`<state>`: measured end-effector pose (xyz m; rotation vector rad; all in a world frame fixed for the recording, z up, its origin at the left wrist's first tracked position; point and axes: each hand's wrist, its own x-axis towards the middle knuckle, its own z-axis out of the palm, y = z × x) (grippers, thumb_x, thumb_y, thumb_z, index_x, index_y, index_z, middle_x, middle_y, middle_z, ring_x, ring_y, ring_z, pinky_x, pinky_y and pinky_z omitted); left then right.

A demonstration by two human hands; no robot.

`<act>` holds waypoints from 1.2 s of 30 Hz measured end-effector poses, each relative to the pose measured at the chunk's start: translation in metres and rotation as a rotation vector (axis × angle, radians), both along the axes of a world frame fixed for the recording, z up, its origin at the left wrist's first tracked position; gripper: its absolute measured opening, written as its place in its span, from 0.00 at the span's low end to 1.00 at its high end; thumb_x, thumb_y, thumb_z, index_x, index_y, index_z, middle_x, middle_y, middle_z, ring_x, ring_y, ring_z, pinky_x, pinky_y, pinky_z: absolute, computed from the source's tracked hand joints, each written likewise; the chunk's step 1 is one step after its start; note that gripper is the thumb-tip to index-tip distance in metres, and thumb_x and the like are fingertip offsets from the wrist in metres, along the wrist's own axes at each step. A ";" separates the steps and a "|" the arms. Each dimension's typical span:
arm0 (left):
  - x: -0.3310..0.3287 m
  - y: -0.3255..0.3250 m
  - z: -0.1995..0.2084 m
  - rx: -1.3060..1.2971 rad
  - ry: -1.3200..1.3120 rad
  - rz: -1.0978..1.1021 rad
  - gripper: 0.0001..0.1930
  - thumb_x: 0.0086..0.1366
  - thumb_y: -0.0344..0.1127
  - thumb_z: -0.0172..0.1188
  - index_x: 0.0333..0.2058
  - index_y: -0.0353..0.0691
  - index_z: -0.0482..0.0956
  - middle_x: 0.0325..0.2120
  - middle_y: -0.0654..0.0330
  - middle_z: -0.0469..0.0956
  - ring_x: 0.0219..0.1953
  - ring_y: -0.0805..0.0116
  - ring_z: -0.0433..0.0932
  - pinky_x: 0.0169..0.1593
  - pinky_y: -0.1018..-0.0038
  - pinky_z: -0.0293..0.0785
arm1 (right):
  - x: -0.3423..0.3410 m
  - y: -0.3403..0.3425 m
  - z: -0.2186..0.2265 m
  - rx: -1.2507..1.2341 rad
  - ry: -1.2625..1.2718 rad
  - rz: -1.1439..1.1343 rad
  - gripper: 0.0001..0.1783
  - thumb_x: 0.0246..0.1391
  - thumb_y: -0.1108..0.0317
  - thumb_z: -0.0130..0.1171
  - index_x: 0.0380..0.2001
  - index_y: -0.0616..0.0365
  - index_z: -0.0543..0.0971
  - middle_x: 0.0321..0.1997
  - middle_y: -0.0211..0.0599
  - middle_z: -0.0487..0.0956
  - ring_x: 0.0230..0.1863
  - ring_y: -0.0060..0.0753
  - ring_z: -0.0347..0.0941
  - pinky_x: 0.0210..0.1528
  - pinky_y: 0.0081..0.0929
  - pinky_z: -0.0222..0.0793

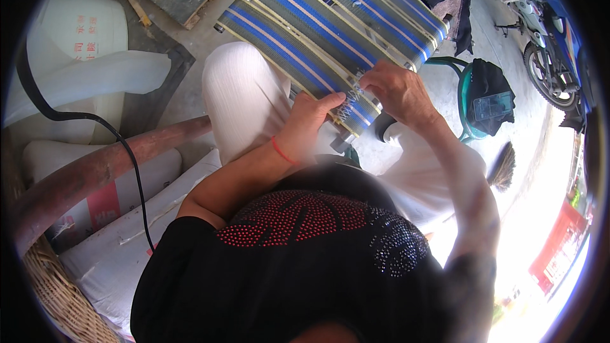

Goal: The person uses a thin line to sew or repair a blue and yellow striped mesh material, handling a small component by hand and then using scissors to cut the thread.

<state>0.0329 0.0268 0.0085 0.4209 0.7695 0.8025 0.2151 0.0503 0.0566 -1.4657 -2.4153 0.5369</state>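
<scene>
Striped woven panel (330, 25), blue, olive and cream, lies in front of the seated person, running from the upper middle down to a near end between the knees. Crisscross lacing (347, 108) closes up the webbing at that near end; a squared bar end (343, 143) pokes out below it.

Left hand (311, 114): closed over the panel's near edge, thumb flat on top beside the lacing, the other fingers mostly hidden. Red string (283, 151) round its wrist. Right hand (395, 92): narrow, fingers bent and bunched at the far side of the lacing, close to the left thumb; cannot tell what, if anything, sits between the fingertips.

White trousers (241, 82) on both legs; left knee just beside the panel, contact unclear.

Right of the panel: green chair (466, 89) bearing a dark cloth (500, 82), with a flat, phone-like object (492, 105) on that. Brush (504, 166) nearer the person. Dark garment (454, 0) by the panel's far right corner. Motorbike (532, 19) beyond, on grey floor (489, 32).

Left side: reddish-brown curved pole (114, 159), black cable (130, 152) crossing it, pale sacks (127, 260), wicker basket (63, 292) at lower left.
</scene>
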 end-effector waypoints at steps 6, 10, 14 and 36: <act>-0.002 -0.001 0.005 0.043 0.036 0.007 0.12 0.56 0.28 0.49 0.38 0.29 0.72 0.33 0.58 0.75 0.32 0.73 0.75 0.35 0.78 0.72 | -0.002 0.000 -0.003 0.029 0.009 0.055 0.05 0.35 0.75 0.60 0.19 0.54 0.76 0.24 0.28 0.75 0.30 0.31 0.70 0.32 0.27 0.68; -0.002 -0.003 0.000 0.477 0.177 0.006 0.12 0.57 0.30 0.48 0.38 0.29 0.72 0.31 0.58 0.75 0.32 0.72 0.75 0.33 0.77 0.73 | -0.002 0.000 -0.003 0.030 0.028 0.056 0.05 0.34 0.75 0.61 0.18 0.53 0.76 0.23 0.26 0.75 0.31 0.29 0.69 0.33 0.26 0.68; -0.005 0.000 0.011 -0.028 -0.022 -0.048 0.15 0.54 0.28 0.52 0.42 0.34 0.68 0.35 0.60 0.72 0.37 0.70 0.72 0.39 0.73 0.72 | -0.001 -0.001 -0.004 0.054 0.044 0.071 0.06 0.33 0.76 0.62 0.18 0.53 0.76 0.23 0.26 0.75 0.30 0.29 0.68 0.34 0.26 0.68; 0.003 0.000 -0.012 0.027 0.103 0.016 0.12 0.56 0.26 0.52 0.41 0.37 0.69 0.34 0.61 0.74 0.35 0.72 0.74 0.37 0.74 0.74 | 0.004 0.010 -0.016 -0.048 0.280 0.132 0.10 0.32 0.83 0.59 0.21 0.56 0.77 0.24 0.29 0.75 0.32 0.32 0.68 0.35 0.27 0.67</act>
